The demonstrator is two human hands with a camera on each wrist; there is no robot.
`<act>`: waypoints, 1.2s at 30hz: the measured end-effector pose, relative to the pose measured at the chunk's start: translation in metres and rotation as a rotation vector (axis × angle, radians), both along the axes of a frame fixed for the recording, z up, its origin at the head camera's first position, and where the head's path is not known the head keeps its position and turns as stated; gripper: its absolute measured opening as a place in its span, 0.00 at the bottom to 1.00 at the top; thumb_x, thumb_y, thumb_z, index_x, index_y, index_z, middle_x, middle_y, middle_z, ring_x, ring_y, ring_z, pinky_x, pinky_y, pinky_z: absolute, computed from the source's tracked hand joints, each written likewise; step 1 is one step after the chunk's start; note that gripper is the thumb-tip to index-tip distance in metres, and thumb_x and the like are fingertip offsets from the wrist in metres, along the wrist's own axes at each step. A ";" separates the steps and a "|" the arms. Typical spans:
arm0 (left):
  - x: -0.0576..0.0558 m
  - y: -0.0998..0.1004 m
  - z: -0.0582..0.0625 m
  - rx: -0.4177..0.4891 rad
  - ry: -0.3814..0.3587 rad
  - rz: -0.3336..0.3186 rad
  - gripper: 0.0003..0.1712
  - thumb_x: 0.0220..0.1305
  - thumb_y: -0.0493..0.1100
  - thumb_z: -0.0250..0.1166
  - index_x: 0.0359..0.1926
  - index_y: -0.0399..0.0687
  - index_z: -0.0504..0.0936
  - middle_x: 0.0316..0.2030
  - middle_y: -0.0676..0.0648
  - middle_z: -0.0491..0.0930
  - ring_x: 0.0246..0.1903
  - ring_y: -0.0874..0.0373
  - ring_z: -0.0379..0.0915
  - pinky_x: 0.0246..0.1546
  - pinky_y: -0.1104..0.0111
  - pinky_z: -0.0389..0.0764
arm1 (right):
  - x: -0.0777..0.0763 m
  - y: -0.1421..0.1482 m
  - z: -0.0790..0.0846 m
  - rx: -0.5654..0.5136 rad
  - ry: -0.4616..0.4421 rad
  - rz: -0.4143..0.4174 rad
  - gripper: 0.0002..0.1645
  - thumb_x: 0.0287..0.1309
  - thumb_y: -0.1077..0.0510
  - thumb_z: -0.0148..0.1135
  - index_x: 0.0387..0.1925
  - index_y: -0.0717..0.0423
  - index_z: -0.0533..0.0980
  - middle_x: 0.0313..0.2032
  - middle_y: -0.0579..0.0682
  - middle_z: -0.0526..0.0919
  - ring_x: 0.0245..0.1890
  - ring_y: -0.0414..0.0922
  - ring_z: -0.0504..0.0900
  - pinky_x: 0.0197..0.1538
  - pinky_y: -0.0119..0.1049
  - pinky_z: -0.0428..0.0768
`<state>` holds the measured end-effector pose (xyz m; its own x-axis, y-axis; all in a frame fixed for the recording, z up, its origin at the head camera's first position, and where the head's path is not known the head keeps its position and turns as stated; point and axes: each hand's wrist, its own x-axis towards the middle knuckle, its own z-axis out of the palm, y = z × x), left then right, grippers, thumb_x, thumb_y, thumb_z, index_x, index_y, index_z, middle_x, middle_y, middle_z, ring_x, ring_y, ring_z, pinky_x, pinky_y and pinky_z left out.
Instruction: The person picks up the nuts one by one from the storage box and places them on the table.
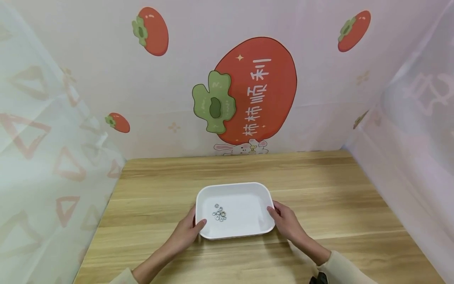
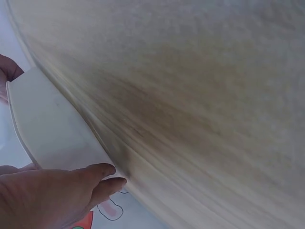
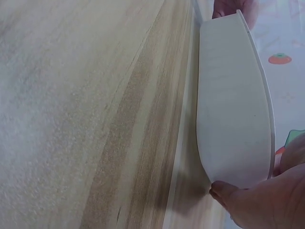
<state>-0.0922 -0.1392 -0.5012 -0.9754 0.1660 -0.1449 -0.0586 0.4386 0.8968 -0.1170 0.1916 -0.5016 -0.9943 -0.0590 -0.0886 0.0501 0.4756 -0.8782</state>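
Both hands hold a white rectangular tray (image 1: 248, 227) with rounded corners, one at each short end. My left hand (image 1: 188, 228) grips the left end, thumb over the rim and fingers against the outer wall. At the right end my right hand (image 1: 285, 221) grips in the same way, its thumb over the rim. Several small metal nuts (image 1: 219, 213) of differing sizes lie clustered on the left part of the tray floor. In the left wrist view the tray's outer side (image 2: 57, 124) shows, with fingertips near its bottom edge. The right wrist view shows the tray's long wall (image 3: 233, 100).
A wood-grain table (image 1: 159, 185) lies beneath the tray. Behind it hangs a pale curtain (image 1: 177, 79) printed with red persimmons, and more pale sheeting encloses the left and right sides. A small dark object (image 1: 318, 278) shows by the right sleeve.
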 end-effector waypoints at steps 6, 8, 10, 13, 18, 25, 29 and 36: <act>-0.001 -0.005 0.004 -0.117 0.045 -0.002 0.49 0.78 0.44 0.62 0.83 0.28 0.43 0.81 0.28 0.47 0.80 0.33 0.46 0.80 0.43 0.50 | -0.005 0.003 0.001 0.035 0.016 0.013 0.28 0.79 0.60 0.57 0.72 0.72 0.69 0.62 0.68 0.82 0.60 0.57 0.85 0.55 0.42 0.88; -0.002 -0.007 0.004 -0.173 0.075 -0.008 0.52 0.78 0.48 0.63 0.83 0.28 0.41 0.82 0.28 0.42 0.81 0.32 0.40 0.80 0.42 0.46 | -0.007 0.005 0.002 0.050 0.029 0.021 0.31 0.79 0.59 0.57 0.74 0.72 0.66 0.67 0.70 0.78 0.64 0.60 0.82 0.58 0.44 0.86; -0.003 -0.007 0.005 -0.222 0.112 -0.020 0.55 0.77 0.53 0.64 0.83 0.29 0.41 0.83 0.30 0.39 0.82 0.33 0.37 0.80 0.41 0.45 | -0.009 0.007 0.005 0.063 0.040 0.028 0.32 0.79 0.59 0.57 0.75 0.72 0.64 0.69 0.71 0.75 0.65 0.63 0.80 0.59 0.44 0.85; -0.003 -0.007 0.006 -0.279 0.183 -0.033 0.59 0.73 0.58 0.67 0.83 0.31 0.43 0.84 0.32 0.38 0.82 0.32 0.38 0.79 0.38 0.49 | -0.010 0.011 0.008 0.081 0.061 0.048 0.34 0.79 0.58 0.58 0.76 0.71 0.63 0.71 0.71 0.72 0.64 0.66 0.81 0.59 0.46 0.86; -0.004 -0.003 0.006 -0.419 0.279 -0.049 0.68 0.62 0.68 0.73 0.83 0.31 0.48 0.84 0.33 0.42 0.81 0.33 0.43 0.76 0.38 0.61 | -0.013 0.016 0.015 0.179 0.170 0.087 0.35 0.77 0.58 0.61 0.76 0.70 0.64 0.73 0.70 0.69 0.63 0.70 0.79 0.60 0.56 0.85; -0.006 0.004 0.005 -0.539 0.391 -0.077 0.73 0.55 0.72 0.75 0.82 0.30 0.51 0.83 0.32 0.45 0.81 0.34 0.46 0.78 0.43 0.60 | -0.017 0.014 0.024 0.397 0.428 0.104 0.37 0.70 0.60 0.68 0.74 0.71 0.67 0.71 0.69 0.73 0.72 0.66 0.70 0.71 0.66 0.71; -0.005 0.006 0.004 -0.560 0.416 -0.096 0.75 0.53 0.72 0.77 0.83 0.31 0.50 0.84 0.33 0.44 0.81 0.34 0.45 0.78 0.42 0.59 | -0.019 0.009 0.030 0.445 0.487 0.122 0.39 0.68 0.59 0.71 0.74 0.70 0.68 0.71 0.67 0.73 0.71 0.64 0.71 0.70 0.64 0.74; -0.003 0.008 -0.002 -0.600 0.439 -0.118 0.78 0.50 0.76 0.76 0.83 0.31 0.50 0.84 0.34 0.42 0.81 0.34 0.48 0.76 0.42 0.63 | -0.020 -0.004 0.041 0.493 0.497 0.186 0.38 0.68 0.56 0.72 0.72 0.68 0.71 0.69 0.64 0.75 0.70 0.61 0.74 0.68 0.59 0.78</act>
<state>-0.0952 -0.1309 -0.5035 -0.9450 0.2882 0.1546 0.3270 0.8407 0.4316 -0.1368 0.1875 -0.4606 -0.9015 -0.3006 0.3114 -0.4194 0.7844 -0.4570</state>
